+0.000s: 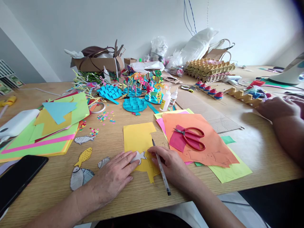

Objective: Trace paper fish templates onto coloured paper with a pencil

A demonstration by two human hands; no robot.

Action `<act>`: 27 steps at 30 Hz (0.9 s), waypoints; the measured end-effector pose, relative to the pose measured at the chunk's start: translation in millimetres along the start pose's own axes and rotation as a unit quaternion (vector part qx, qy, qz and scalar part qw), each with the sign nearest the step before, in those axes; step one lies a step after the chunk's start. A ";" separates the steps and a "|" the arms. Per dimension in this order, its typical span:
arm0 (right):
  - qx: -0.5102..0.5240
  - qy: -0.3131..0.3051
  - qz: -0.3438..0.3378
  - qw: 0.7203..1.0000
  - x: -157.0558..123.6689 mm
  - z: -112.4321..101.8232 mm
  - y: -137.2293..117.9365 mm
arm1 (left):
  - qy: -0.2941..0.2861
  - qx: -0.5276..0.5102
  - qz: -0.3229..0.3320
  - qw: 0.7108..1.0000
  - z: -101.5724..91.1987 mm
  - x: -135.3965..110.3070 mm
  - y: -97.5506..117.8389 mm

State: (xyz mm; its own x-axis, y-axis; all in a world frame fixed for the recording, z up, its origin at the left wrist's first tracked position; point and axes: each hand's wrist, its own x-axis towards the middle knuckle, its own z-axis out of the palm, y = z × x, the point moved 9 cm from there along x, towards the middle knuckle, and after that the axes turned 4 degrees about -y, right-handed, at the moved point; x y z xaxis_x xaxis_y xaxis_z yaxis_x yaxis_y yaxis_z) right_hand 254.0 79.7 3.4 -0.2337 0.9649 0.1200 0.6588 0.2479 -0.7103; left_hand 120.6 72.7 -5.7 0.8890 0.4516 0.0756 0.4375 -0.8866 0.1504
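My left hand [115, 171] rests with its fingers stretched out on a small white fish cutout [140, 157], which lies on a sheet of yellow paper [136, 134] with cut, jagged edges. My right hand [166, 160] has a pen [161, 167] between its fingers, and its fingertips touch the yellow paper at the fish's tail. Faint pencil outlines show beside the fish, partly hidden by that hand. Left of my left hand lie a yellow fish cutout [85, 156], a grey fish cutout [84, 139], a small striped one [104, 162] and a larger one [79, 178], partly covered by my wrist.
Red-handled scissors [193, 136] lie on orange paper [213, 148] at right. A phone [22, 180] and coloured sheets [68, 117] are at left. Glue bottles [165, 100] and blue woven paper pieces [135, 104] stand behind. Another person's arm [285, 114] rests at far right.
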 end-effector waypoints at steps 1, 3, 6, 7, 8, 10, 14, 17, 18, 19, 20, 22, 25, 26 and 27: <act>-0.001 -0.001 0.002 1.000 0.0 0.4 0.4 | 0.001 0.003 0.006 1.000 -0.7 -0.6 1.6; -0.001 -0.003 0.008 1.000 0.0 0.8 1.0 | 0.008 0.009 0.014 1.000 -3.0 -1.8 4.7; -0.003 -0.004 0.012 1.000 -0.2 0.4 0.1 | 0.019 0.015 0.015 1.000 -5.9 -3.6 7.8; -0.003 -0.002 0.012 1.000 -0.1 0.0 -0.6 | 0.020 0.018 0.017 0.999 -6.2 -4.2 8.9; -0.004 -0.002 0.011 1.000 -0.1 -0.3 -1.2 | 0.020 0.022 0.019 0.999 -6.4 -4.6 10.1; -0.006 -0.003 0.013 1.000 0.0 -0.3 -1.8 | 0.020 0.030 0.026 0.999 -6.4 -5.2 12.3; -0.008 -0.004 0.008 1.000 0.1 0.1 -2.9 | 0.014 0.053 0.036 0.998 -5.7 -5.6 15.5; -0.009 -0.002 0.006 1.000 0.5 -0.5 -3.5 | 0.011 0.060 0.042 0.997 -5.8 -5.4 16.9; -0.009 -0.004 0.007 1.000 0.7 -0.6 -3.5 | 0.013 0.058 0.042 0.997 -6.2 -5.4 16.7; -0.008 -0.005 0.007 1.000 0.9 -0.6 -3.5 | 0.014 0.056 0.041 0.997 -6.5 -5.4 16.6; -0.008 -0.007 0.008 1.000 1.1 -0.5 -3.5 | 0.015 0.054 0.040 0.998 -6.6 -5.5 16.3; -0.009 -0.010 0.011 1.000 1.3 -0.4 -2.6 | 0.017 0.050 0.038 0.998 -6.3 -6.0 15.5; -0.013 -0.011 0.020 1.000 0.7 0.6 0.5 | 0.019 0.042 0.037 0.998 -5.0 -7.1 13.5; -0.014 -0.011 0.022 1.000 0.3 1.0 1.5 | 0.018 0.038 0.036 0.998 -4.5 -7.2 12.2; -0.015 -0.011 0.022 1.000 -0.1 1.5 2.0 | 0.017 0.033 0.036 0.999 -4.5 -6.8 10.7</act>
State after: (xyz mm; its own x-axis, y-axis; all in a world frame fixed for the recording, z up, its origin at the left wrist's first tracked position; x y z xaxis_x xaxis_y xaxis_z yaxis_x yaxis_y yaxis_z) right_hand 254.3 80.0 0.9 -0.2193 0.9728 0.0747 0.6891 0.2086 -0.6940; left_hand 118.6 60.5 -0.2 0.9137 0.3888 0.1183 0.3819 -0.9210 0.0774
